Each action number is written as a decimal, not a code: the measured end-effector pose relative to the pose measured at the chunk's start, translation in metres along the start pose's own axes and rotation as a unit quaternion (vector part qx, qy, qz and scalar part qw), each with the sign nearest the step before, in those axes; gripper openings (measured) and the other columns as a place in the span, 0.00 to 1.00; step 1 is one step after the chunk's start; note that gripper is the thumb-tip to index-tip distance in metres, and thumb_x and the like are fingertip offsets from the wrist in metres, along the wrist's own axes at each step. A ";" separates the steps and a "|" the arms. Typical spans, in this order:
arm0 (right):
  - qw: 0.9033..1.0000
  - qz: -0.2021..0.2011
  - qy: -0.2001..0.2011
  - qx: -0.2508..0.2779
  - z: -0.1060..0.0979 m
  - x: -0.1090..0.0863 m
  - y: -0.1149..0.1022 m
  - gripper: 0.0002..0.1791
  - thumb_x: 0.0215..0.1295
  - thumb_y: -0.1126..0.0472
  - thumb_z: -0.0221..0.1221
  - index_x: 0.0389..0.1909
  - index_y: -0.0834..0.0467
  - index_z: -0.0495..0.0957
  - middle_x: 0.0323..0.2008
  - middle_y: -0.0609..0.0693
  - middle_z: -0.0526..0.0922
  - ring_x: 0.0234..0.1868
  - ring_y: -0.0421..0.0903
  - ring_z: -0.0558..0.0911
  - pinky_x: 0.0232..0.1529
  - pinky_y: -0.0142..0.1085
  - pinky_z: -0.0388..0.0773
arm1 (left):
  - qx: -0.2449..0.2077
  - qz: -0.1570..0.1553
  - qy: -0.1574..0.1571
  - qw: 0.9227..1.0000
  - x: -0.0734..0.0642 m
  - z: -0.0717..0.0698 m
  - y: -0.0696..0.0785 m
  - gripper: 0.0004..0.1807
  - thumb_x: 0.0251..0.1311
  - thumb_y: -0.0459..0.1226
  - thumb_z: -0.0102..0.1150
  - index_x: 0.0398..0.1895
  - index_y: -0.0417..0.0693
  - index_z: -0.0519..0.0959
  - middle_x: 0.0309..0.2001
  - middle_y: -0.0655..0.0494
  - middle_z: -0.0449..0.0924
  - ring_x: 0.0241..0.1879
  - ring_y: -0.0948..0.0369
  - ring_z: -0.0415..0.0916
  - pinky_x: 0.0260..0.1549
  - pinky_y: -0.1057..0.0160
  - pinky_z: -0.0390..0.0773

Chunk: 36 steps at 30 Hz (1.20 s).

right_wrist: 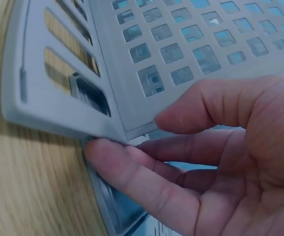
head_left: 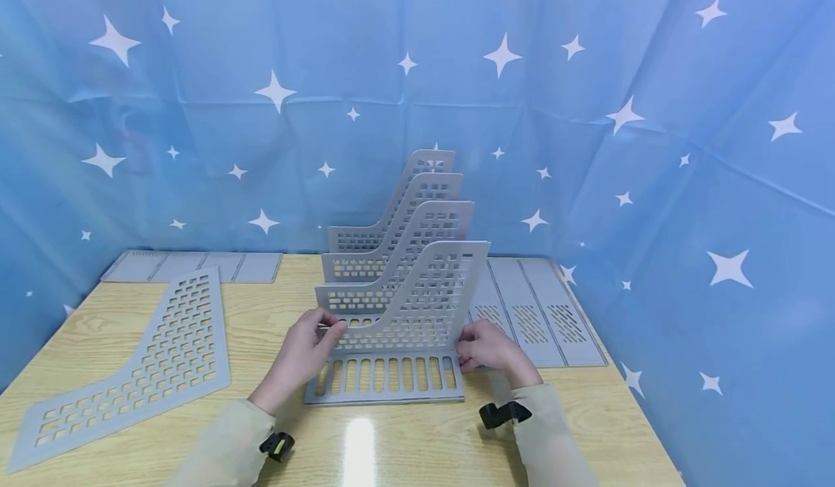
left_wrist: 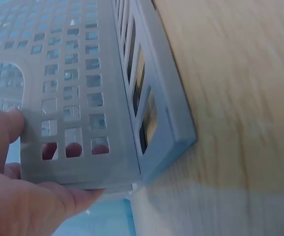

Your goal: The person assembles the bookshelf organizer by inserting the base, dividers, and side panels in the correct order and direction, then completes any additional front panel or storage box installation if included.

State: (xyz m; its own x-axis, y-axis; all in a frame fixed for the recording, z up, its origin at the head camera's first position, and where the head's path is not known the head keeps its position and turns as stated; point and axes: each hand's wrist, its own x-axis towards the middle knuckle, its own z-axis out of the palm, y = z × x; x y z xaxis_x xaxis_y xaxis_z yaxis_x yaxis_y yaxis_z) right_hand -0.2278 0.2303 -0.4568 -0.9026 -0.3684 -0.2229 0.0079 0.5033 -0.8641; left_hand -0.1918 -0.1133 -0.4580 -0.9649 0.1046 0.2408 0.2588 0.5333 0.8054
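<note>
A grey perforated divider panel (head_left: 427, 306) stands upright on a slotted grey base (head_left: 385, 398), in front of several similar upright panels (head_left: 367, 277). The left hand (head_left: 301, 349) pinches the low left end of this front panel, thumb on the near side and fingertips showing through the holes in the left wrist view. At the lower right corner is the right hand (head_left: 491, 348). In the right wrist view its thumb lies against the panel's edge (right_wrist: 127, 98) and its curled fingers reach the seam with the base (right_wrist: 48, 115). Whether the panel's bottom is fully seated cannot be told.
Another perforated side panel (head_left: 159, 353) lies flat at the left. Flat grey panels with grooves lie at the back left (head_left: 215, 262) and at the right (head_left: 531, 320). A blue star-patterned curtain (head_left: 417, 74) hangs behind the wooden table (head_left: 404, 451).
</note>
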 end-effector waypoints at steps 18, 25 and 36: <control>0.991 0.056 0.015 -0.119 0.011 -0.005 -0.016 0.09 0.61 0.69 0.64 0.23 0.64 0.76 0.19 0.54 0.81 0.18 0.46 0.83 0.23 0.40 0.85 | 0.183 -0.156 0.003 0.971 -0.015 -0.107 -0.061 0.46 0.77 0.57 0.48 0.72 0.19 0.55 0.64 0.13 0.58 0.61 0.22 0.61 0.56 0.26 0.67; 0.978 0.084 0.005 -0.189 0.020 -0.007 -0.013 0.16 0.59 0.66 0.66 0.13 0.62 0.77 0.08 0.49 0.76 0.08 0.40 0.75 0.13 0.36 0.78 | 0.276 -0.275 -0.074 0.918 -0.016 -0.150 -0.095 0.67 0.59 0.72 0.56 0.63 0.11 0.53 0.48 0.03 0.55 0.51 0.11 0.55 0.44 0.24 0.65; 0.988 0.099 0.031 -0.116 0.032 -0.003 -0.015 0.18 0.64 0.65 0.61 0.13 0.62 0.76 0.08 0.49 0.74 0.07 0.40 0.73 0.12 0.36 0.77 | 0.309 -0.339 -0.087 0.884 -0.011 -0.160 -0.103 0.82 0.41 0.80 0.62 0.67 0.11 0.44 0.48 0.00 0.53 0.49 0.13 0.58 0.47 0.24 0.67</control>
State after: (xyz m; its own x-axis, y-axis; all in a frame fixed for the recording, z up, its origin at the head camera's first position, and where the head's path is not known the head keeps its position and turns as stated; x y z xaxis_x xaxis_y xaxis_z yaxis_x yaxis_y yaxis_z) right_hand -0.2115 0.1992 -0.4572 -0.9179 -0.2005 -0.3425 0.0937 0.7290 -0.6780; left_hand -0.2006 -0.3038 -0.4564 -0.8951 -0.3165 -0.3141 -0.4036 0.8745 0.2691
